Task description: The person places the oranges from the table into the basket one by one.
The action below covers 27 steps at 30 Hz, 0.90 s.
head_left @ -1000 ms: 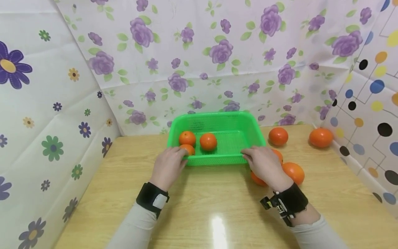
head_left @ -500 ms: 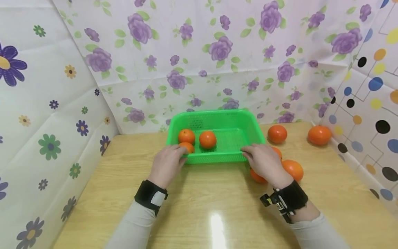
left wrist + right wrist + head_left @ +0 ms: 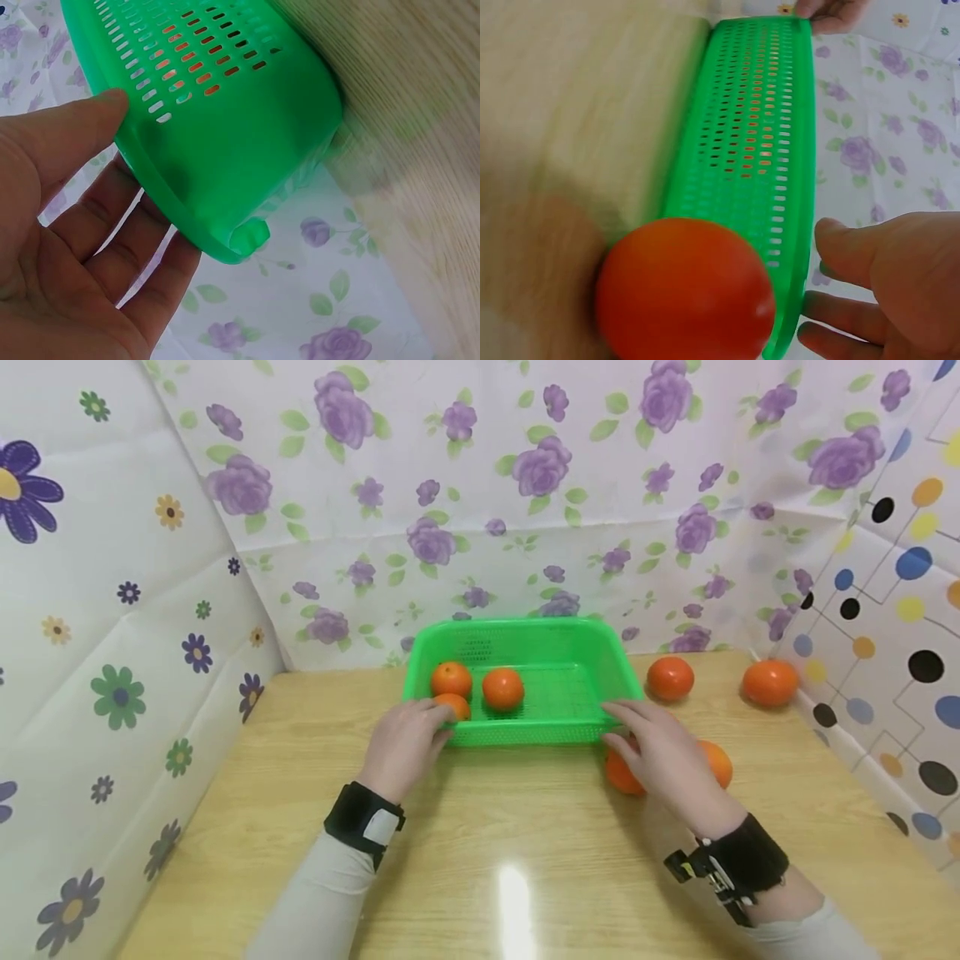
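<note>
A green plastic basket [image 3: 525, 733] with slotted walls stands at the back of the table. Inside, toward its left end, are three oranges [image 3: 503, 689]. My left hand [image 3: 405, 745] pinches the near rim at the left corner; in the left wrist view its thumb [image 3: 105, 109] lies against the outer side and the fingers reach over the rim. My right hand [image 3: 667, 764] is at the near right corner, thumb and fingers spread apart at the rim. Below it lies a smooth orange-red round fruit [image 3: 682, 292] against the basket's front wall.
Another orange-red fruit [image 3: 717, 763] shows beyond the right hand. Farther right on the wooden table [image 3: 450, 860] lie two reddish fruits [image 3: 671, 678], one near the dotted side wall. A flowered cloth [image 3: 480, 485] hangs close behind the basket.
My right hand has loosened its pinch on the rim and shifted right, now covering a fruit that showed behind it. The left hand keeps its hold; the basket stays in place.
</note>
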### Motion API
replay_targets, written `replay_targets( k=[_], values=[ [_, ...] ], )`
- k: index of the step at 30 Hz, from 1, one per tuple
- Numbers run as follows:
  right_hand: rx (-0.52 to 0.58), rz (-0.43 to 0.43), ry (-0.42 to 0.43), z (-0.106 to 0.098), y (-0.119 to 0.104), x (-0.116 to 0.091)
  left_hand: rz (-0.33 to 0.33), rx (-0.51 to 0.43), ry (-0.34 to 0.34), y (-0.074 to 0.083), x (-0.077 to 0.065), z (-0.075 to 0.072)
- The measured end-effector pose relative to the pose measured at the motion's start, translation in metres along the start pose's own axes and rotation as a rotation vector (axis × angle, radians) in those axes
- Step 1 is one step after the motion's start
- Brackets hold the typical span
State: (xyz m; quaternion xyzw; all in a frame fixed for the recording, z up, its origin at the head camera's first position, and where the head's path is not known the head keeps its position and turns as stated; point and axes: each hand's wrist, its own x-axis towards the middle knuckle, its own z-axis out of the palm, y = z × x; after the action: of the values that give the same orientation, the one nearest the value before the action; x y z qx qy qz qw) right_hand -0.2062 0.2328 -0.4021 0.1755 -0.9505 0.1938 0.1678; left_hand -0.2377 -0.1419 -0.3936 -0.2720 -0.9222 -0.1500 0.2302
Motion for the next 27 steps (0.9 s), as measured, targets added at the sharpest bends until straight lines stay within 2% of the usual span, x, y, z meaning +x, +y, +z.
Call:
replay_targets(
  k=[6, 13, 17, 24, 27],
  values=[
    [-0.049, -0.026, 0.056, -0.006, 0.004, -0.020, -0.006, -0.015, -0.004, -0.001, 0.001, 0.000],
    [-0.128, -0.037, 0.054, -0.011, 0.002, -0.037, -0.024, -0.030, -0.019, -0.003, 0.000, -0.001],
    [-0.137, -0.052, 0.036, -0.010, 0.002, -0.042, -0.022, -0.024, -0.023, -0.003, 0.000, -0.002],
    [-0.116, -0.129, 0.039, -0.004, 0.004, -0.045, -0.018, -0.022, -0.022, -0.004, 0.001, -0.001],
    [-0.117, -0.129, 0.012, -0.003, 0.005, -0.045, -0.020, -0.024, -0.022, -0.004, 0.001, 0.000]
  ],
)
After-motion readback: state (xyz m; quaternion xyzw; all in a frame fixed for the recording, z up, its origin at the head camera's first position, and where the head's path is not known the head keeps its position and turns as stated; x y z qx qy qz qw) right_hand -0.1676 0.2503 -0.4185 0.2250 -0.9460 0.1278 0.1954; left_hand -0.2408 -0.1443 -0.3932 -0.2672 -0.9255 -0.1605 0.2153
